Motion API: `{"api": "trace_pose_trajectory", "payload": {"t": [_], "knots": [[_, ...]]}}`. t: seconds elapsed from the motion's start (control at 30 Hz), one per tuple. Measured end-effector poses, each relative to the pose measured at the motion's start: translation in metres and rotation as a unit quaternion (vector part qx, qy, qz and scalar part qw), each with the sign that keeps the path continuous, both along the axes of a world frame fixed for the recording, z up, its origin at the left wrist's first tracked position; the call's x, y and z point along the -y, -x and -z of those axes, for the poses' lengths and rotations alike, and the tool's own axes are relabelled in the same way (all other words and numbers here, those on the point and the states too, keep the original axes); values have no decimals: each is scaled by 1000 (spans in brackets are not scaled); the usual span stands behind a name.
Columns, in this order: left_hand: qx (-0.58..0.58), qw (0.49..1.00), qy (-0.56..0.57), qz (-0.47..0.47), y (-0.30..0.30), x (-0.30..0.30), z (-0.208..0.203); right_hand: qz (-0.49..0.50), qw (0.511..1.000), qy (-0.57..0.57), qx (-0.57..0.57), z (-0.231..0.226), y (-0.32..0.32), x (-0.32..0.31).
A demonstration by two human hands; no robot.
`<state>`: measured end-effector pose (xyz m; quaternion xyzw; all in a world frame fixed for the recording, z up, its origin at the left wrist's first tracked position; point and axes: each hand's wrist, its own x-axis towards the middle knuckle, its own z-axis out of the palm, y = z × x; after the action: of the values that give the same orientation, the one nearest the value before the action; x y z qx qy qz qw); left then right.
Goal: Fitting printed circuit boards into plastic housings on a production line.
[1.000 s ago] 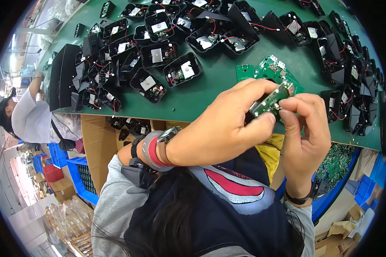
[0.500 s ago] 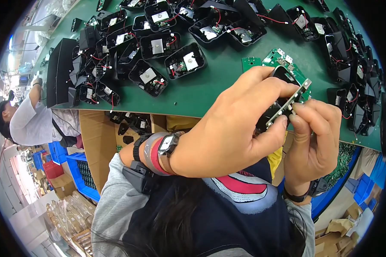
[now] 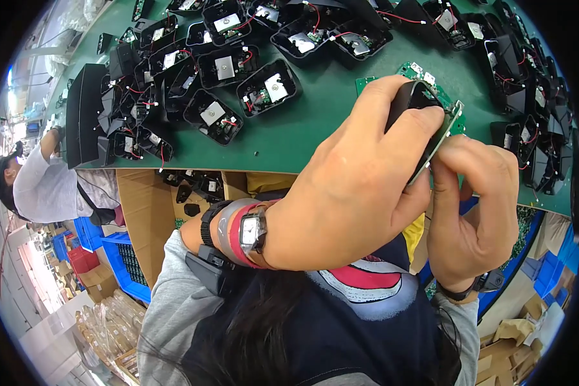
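Observation:
My left hand (image 3: 350,180) is closed around a small black plastic housing (image 3: 400,103) and a circuit board (image 3: 446,133), holding the two together. The board stands tilted, its thin edge toward me, along the housing's right side. Close against the board's lower face, my right hand (image 3: 476,199) has thumb and forefinger pinched together; whatever lies between those fingertips is hidden. Just behind my hands, loose green circuit boards (image 3: 423,72) lie on the green tabletop (image 3: 331,90), partly covered by my left hand and the housing.
Several open black housings (image 3: 269,89) with metal plates and red wires crowd the table's far left and middle. More black housings (image 3: 509,77) line the right side. A cardboard box (image 3: 138,206) holding black parts sits below the table edge. Another person (image 3: 45,183) is at the left.
The housing and board have turned slightly in my left hand, showing more of the housing's black side. My right fingers have shifted lower against the board and curled in. The whole view has shifted slightly.

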<state>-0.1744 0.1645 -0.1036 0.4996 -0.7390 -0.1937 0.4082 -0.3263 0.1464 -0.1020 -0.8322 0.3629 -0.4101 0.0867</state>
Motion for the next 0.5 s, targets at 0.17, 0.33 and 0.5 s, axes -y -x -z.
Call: {"api": "trace_pose_trajectory", "payload": {"t": [0.17,0.33,0.5], "knots": [[34,999,9,-13,4,0,-1,33,996,-66,46,-1,-1,-6],[80,997,5,-11,-1,0,-2,-13,998,-58,-31,-8,3,4],[-58,993,-40,97,-16,8,7,-21,986,-111,119,-1,3,11]]}}
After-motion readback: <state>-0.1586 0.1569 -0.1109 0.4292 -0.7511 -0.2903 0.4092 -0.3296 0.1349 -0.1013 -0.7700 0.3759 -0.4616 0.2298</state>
